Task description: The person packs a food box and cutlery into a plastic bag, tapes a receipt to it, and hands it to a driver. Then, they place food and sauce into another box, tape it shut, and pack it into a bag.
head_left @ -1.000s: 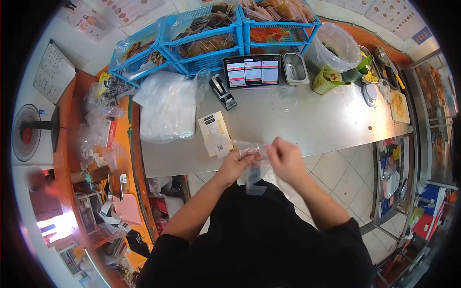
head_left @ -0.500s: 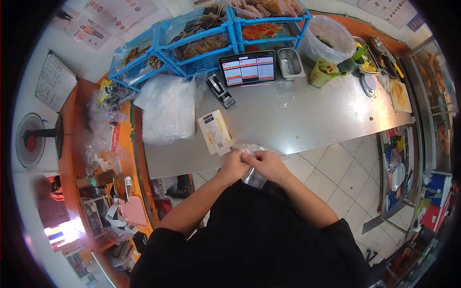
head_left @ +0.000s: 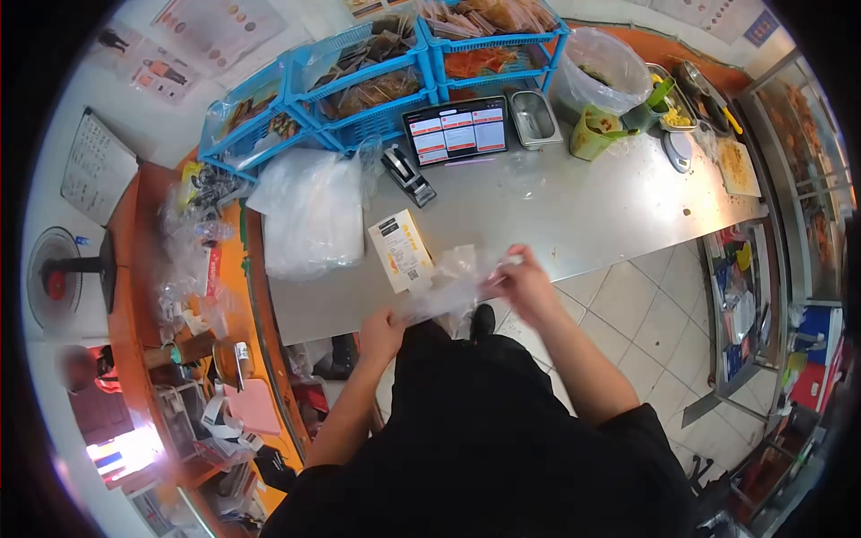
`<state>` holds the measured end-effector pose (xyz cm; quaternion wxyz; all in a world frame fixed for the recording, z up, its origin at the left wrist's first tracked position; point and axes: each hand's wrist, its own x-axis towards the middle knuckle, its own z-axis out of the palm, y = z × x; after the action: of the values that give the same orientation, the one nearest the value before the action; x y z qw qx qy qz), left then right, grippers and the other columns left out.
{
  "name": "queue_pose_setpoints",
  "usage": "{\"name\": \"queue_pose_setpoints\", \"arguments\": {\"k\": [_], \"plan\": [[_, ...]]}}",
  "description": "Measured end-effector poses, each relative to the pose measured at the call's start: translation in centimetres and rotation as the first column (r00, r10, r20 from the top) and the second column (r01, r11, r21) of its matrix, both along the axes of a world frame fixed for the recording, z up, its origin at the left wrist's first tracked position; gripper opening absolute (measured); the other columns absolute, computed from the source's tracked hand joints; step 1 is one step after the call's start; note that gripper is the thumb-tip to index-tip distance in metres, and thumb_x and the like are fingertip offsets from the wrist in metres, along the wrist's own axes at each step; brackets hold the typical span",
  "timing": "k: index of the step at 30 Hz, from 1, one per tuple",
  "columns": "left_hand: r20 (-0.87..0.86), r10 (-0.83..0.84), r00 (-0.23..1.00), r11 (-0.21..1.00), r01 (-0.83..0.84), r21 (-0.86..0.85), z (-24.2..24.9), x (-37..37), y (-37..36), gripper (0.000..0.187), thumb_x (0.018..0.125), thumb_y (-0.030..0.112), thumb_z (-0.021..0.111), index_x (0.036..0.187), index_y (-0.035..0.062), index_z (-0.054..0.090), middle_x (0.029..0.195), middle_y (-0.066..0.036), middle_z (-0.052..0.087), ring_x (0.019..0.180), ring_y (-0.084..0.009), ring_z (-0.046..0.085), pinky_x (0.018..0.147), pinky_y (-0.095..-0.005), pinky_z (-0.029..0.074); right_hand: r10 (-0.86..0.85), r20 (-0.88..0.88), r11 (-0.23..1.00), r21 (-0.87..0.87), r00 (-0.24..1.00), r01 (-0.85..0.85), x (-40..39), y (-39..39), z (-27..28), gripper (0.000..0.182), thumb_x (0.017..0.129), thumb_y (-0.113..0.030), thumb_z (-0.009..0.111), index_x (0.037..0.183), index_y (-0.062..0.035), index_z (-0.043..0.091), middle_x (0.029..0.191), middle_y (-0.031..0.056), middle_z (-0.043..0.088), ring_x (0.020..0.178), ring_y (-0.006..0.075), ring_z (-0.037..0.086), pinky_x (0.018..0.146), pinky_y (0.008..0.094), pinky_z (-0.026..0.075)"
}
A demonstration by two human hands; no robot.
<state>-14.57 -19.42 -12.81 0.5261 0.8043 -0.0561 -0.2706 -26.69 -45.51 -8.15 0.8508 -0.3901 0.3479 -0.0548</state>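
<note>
A clear plastic bag (head_left: 453,289) is stretched between my two hands at the front edge of the steel table. My left hand (head_left: 382,334) pinches its left side, low and just off the table edge. On the other side, my right hand (head_left: 523,282) grips the bag's right end, slightly higher. Just beyond the bag lies a small yellow and white box (head_left: 400,251) with a printed receipt on it. Part of the bag is blurred by motion.
At the back of the steel table (head_left: 574,211) stand a tablet (head_left: 457,132), a tape dispenser (head_left: 409,177), a metal container (head_left: 534,119) and blue racks (head_left: 359,90) of packets. A stack of plastic bags (head_left: 309,215) lies left; a kitchen scale (head_left: 677,151) sits right.
My hands were together on the gathered bag. They have moved apart, left hand to the left and down, right hand right and up, and the bag is now spread between them.
</note>
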Motion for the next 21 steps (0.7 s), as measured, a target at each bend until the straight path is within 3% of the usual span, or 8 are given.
{"name": "queue_pose_setpoints", "arguments": {"k": [4,6,8,12,13,16,18,21], "plan": [[-0.056,0.314,0.948,0.904,-0.316,-0.288,-3.7,2.8,3.8,0.012,0.097,0.018,0.065,0.095,0.0070,0.061,0.079,-0.004,0.062,0.082,-0.0210,0.067,0.071,-0.0364,0.055,0.247,0.296,0.892,0.304,0.923,-0.336,1.1,8.7,3.4,0.036,0.092,0.001,0.055,0.122,-0.0122,0.043,0.088,0.0070,0.059,0.073,0.0190,0.061,0.061,0.0335,0.046],[-0.438,0.101,0.893,0.811,-0.329,-0.484,-2.9,4.5,4.6,0.014,0.096,0.019,0.064,0.102,0.0071,0.060,0.073,-0.001,0.055,0.070,-0.0192,0.060,0.062,-0.0353,0.051,0.571,0.108,0.748,-0.476,0.813,-0.462,2.5,8.7,4.6,0.038,0.089,-0.001,0.062,0.123,-0.0115,0.047,0.084,0.0011,0.054,0.069,0.0169,0.055,0.062,0.0360,0.044],[-0.854,0.073,0.516,0.591,-0.712,-0.379,1.1,5.1,4.8,0.009,0.097,0.015,0.056,0.095,0.0074,0.059,0.066,0.000,0.045,0.057,-0.0147,0.048,0.055,-0.0327,0.044,0.346,-0.138,0.526,-0.790,0.928,-0.314,5.4,6.8,-0.5,0.048,0.088,-0.005,0.070,0.128,-0.0122,0.043,0.085,0.0070,0.057,0.073,0.0229,0.061,0.063,0.0415,0.047],[-0.789,-0.303,0.534,0.762,-0.362,-0.537,4.4,4.7,6.0,0.015,0.099,0.019,0.054,0.088,0.0088,0.056,0.064,0.002,0.041,0.051,-0.0114,0.038,0.050,-0.0293,0.037,-0.153,-0.136,0.359,-0.931,0.979,-0.073,10.9,2.5,-6.8,0.044,0.094,-0.009,0.070,0.129,-0.0126,0.043,0.084,0.0083,0.060,0.070,0.0263,0.065,0.059,0.0421,0.049],[-0.765,-0.314,0.562,0.750,-0.347,-0.563,4.3,5.2,6.9,0.014,0.101,0.019,0.055,0.091,0.0103,0.056,0.065,0.003,0.043,0.052,-0.0109,0.040,0.050,-0.0296,0.038,-0.304,-0.030,0.768,-0.599,0.952,0.226,11.9,2.8,-8.0,0.036,0.096,-0.010,0.068,0.125,-0.0125,0.047,0.080,0.0064,0.059,0.069,0.0246,0.063,0.058,0.0411,0.048],[-0.560,0.182,0.809,0.892,-0.375,-0.252,-2.0,10.3,13.5,0.019,0.104,0.026,0.055,0.092,0.0116,0.055,0.065,0.003,0.044,0.054,-0.0120,0.042,0.052,-0.0291,0.039,-0.424,-0.213,0.874,0.160,0.880,0.460,13.6,7.4,-0.8,0.015,0.103,-0.017,0.063,0.115,-0.0117,0.055,0.078,0.0020,0.058,0.068,0.0195,0.060,0.057,0.0386,0.046],[-0.375,0.508,0.775,0.804,-0.583,-0.116,-2.6,15.1,17.5,0.021,0.105,0.028,0.053,0.099,0.0088,0.056,0.079,-0.002,0.050,0.067,-0.0143,0.049,0.062,-0.0297,0.042,0.258,-0.327,0.844,-0.381,0.909,-0.377,13.6,10.5,1.8,0.016,0.099,-0.015,0.065,0.113,-0.0099,0.058,0.087,0.0077,0.061,0.075,0.0206,0.062,0.062,0.0407,0.049],[-0.370,0.475,0.798,0.837,-0.540,-0.089,-0.8,16.1,19.9,0.025,0.103,0.022,0.057,0.120,0.0043,0.056,0.110,-0.011,0.057,0.093,-0.0236,0.060,0.076,-0.0369,0.051,0.093,-0.312,0.428,-0.845,0.946,-0.321,17.0,13.8,2.5,0.027,0.089,-0.006,0.068,0.114,-0.0064,0.059,0.100,0.0186,0.065,0.088,0.0298,0.068,0.073,0.0453,0.053]]}}
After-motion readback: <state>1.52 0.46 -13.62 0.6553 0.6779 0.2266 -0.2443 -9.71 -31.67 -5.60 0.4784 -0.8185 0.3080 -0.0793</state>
